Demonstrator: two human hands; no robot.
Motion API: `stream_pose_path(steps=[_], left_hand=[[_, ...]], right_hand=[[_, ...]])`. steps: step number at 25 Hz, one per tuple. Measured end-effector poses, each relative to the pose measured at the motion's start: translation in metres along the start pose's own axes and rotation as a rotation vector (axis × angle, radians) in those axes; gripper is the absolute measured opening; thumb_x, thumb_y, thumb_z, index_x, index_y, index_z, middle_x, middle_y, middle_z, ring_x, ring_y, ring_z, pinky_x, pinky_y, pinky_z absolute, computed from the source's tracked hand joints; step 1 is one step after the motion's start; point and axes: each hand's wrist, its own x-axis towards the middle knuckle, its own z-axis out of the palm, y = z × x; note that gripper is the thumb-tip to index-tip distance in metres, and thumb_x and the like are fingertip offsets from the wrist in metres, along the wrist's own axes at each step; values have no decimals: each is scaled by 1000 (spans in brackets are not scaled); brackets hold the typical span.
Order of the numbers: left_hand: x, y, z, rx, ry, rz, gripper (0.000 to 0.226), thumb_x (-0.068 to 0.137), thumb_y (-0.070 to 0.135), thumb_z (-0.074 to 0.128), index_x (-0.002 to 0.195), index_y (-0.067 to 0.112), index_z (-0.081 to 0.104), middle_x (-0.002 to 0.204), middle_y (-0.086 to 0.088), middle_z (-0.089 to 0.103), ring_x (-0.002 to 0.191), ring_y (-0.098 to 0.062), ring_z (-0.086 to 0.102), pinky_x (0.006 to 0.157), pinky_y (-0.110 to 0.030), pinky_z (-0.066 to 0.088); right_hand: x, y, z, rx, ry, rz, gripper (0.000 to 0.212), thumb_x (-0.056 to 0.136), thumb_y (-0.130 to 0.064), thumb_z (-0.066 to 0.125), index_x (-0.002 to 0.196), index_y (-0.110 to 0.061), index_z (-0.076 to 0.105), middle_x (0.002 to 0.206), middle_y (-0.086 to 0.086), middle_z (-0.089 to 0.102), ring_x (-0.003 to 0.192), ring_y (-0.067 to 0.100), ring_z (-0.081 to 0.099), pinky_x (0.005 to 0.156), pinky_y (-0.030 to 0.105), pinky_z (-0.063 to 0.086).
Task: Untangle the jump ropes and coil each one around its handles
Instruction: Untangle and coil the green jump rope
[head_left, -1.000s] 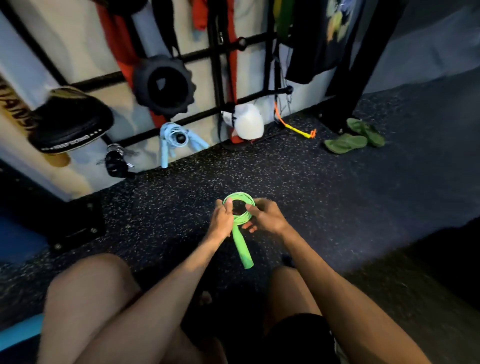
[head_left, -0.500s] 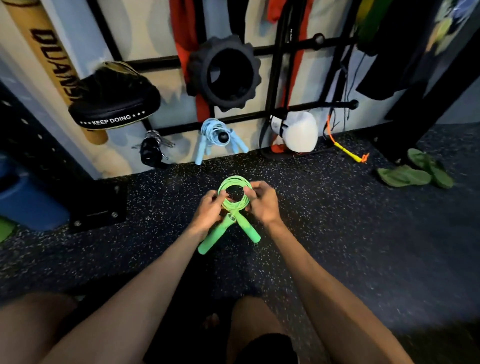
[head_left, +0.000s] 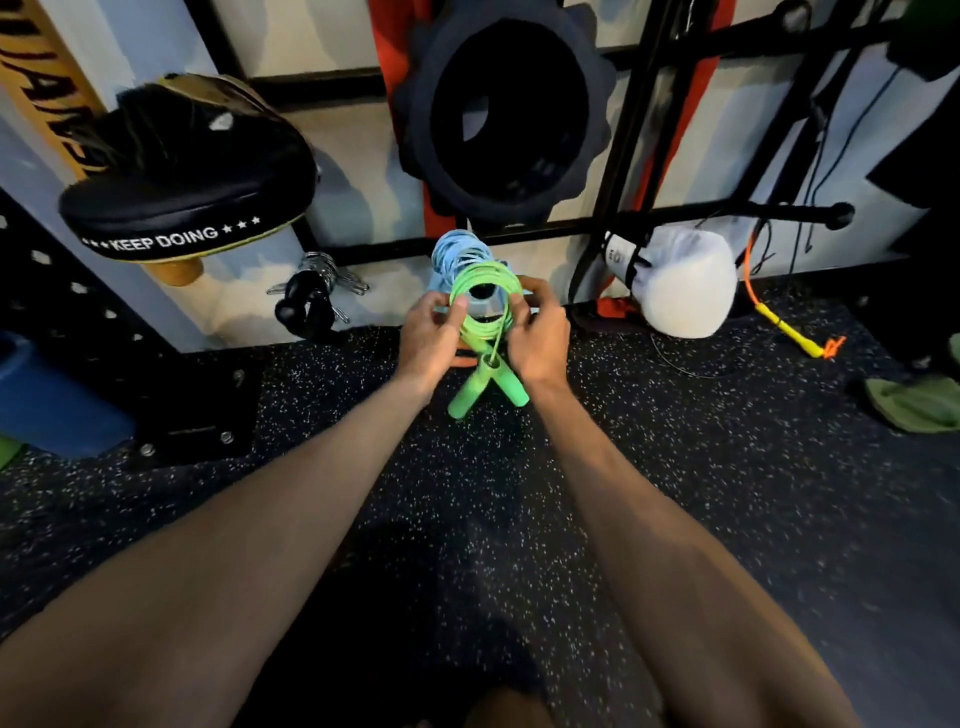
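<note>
1. The left grip (head_left: 428, 338) pinches the left side of the green rope coil (head_left: 480, 330).
2. The right grip (head_left: 540, 340) pinches the coil's right side.
3. The crossed green handles (head_left: 465, 392) hang just below the coil, between both wrists.

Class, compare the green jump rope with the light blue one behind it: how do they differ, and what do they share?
The green jump rope is held by the left hand and right hand; the light blue jump rope sits by the wall. Green's handles show, crossed; blue's are mostly hidden. Both are coiled.
</note>
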Motion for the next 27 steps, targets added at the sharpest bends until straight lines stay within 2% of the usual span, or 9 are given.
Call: stream_pose_path(steps=[2,5,8,11,14,18,23,25,27], left_hand=[[22,4,5,0,44,-35,22,98,31,56,104,10,54,108,-19,66,79,-34,72,59,-45,61],[47,2,9,-93,82,-187,22,97,33,58,109,15,58,106,-17,70,79,-30,72,58,-41,61],[70,-4,13,-114,111,-287,17,97,35,57,105,20,61,108,-13,70,84,-32,72,67,-43,61],[85,-2,15,-123,120,-319,17,96,36,58,104,22,62,108,-7,70,89,-30,71,78,-45,59],[90,-9,15,-67,154,-289,35,92,36,64,124,20,63,118,-6,68,98,-27,68,83,-44,58],[74,-15,12,-44,202,-245,34,91,23,68,124,21,62,111,-2,67,96,-24,69,83,-39,58],[34,-25,4,359,146,-216,16,90,17,66,105,23,64,122,-5,65,102,-26,67,92,-38,55],[-2,-23,9,599,39,-142,13,92,15,64,104,17,67,115,-5,66,102,-27,66,90,-30,51],[-43,-20,19,808,-96,-75,14,92,17,63,104,14,69,113,-8,68,103,-30,65,91,-32,51]], right_hand=[[19,2,10,38,29,18,21,99,-10,53,116,-6,63,102,5,68,89,12,61,75,12,42],[41,14,26,72,-6,110,19,97,-14,58,114,-10,66,99,8,71,83,21,68,79,28,56],[59,31,40,118,-31,190,11,94,-18,63,105,-15,65,92,8,73,68,25,72,65,38,62],[75,36,48,168,-51,277,9,92,-18,67,96,-13,60,92,9,72,65,26,72,53,33,59],[80,39,51,241,-59,337,6,93,-13,64,98,-17,61,102,11,72,81,32,73,63,37,61],[56,44,44,330,-109,388,26,96,-3,56,117,-20,58,110,12,67,83,25,67,72,38,59],[9,41,-7,-103,-232,252,26,95,-9,55,119,-7,63,113,14,69,105,28,65,96,40,52],[-21,38,-40,-270,-293,229,23,94,-13,58,114,-7,66,110,13,71,102,26,65,96,40,51],[-53,34,-76,-359,-340,259,20,94,-15,60,112,-9,67,108,10,73,99,24,68,94,41,54]])
